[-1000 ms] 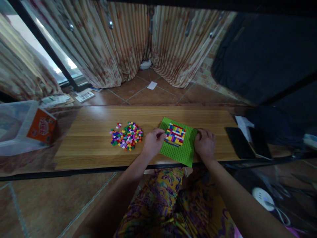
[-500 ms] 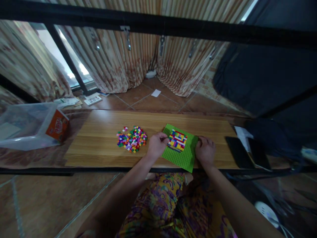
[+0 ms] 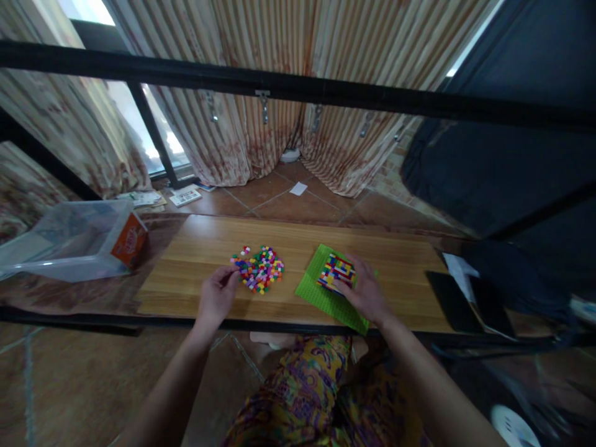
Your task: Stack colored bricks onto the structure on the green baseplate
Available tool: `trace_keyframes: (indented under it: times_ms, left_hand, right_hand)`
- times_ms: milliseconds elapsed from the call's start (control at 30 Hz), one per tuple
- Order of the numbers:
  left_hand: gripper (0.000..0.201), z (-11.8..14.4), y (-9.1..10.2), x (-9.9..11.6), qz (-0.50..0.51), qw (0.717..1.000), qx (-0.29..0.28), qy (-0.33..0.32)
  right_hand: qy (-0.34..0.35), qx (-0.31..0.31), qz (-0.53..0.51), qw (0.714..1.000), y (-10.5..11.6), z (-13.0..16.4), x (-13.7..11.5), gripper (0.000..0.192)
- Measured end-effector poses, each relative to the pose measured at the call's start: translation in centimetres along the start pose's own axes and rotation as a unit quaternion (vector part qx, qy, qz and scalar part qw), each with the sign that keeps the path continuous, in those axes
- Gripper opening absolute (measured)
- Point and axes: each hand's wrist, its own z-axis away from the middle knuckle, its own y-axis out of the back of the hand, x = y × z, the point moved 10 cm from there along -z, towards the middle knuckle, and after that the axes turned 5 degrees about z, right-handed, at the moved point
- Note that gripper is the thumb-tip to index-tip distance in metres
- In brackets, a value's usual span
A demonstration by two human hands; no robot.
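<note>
At the left edge of a loose pile of small coloured toy bricks (image 3: 261,270), my left hand (image 3: 218,293) has its thumb and index finger pinched together. Whatever lies between those fingertips is too small to make out. My right hand (image 3: 365,292) reaches over a square build of multicoloured bricks (image 3: 336,270), its thumb on the near side and its fingers along the right side, gripping it. Beneath the build lies a green studded baseplate (image 3: 321,297), tilted at an angle on the wooden board. The hand covers the plate's right part.
The wooden board (image 3: 195,248) carries everything. A clear plastic bin (image 3: 84,248) with an orange label stands to the left. Dark flat objects (image 3: 454,301) lie at the right end. A black metal bar (image 3: 298,93) crosses above, before curtains (image 3: 261,49).
My left hand has gone from the brick build leftward to the loose pile. My right hand has moved from the baseplate's right edge onto the build. The camera view has shifted slightly.
</note>
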Motion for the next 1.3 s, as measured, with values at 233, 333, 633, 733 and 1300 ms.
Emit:
trace_keyframes:
  times_ms: [233, 333, 633, 733, 1300]
  left_hand:
    - [0.033, -0.1, 5.8, -2.9, -0.128, 0.99, 0.055, 0.009]
    - [0.033, -0.3, 5.7, -2.8, -0.18, 0.982, 0.051, -0.018]
    - [0.056, -1.9, 0.1, 0.1, -0.253, 0.946, -0.026, -0.202]
    - [0.057, -2.8, -1.9, 0.3, -0.254, 0.94, -0.069, -0.216]
    - [0.044, -4.3, -9.9, 2.1, -0.224, 0.912, -0.212, -0.272]
  right_hand:
    - [-0.014, -0.026, 0.115, 0.993, -1.1, 0.0, -0.4, 0.061]
    - [-0.086, 0.023, 0.193, 0.977, -0.3, 0.7, 0.4, 0.067]
    - [-0.236, 0.016, 0.269, 0.934, -1.6, -0.1, -1.7, 0.082]
    - [-0.214, 0.048, 0.269, 0.938, -1.9, -0.4, -4.2, 0.077]
    - [0.047, -0.102, 0.015, 0.993, -16.6, -6.0, -13.7, 0.047]
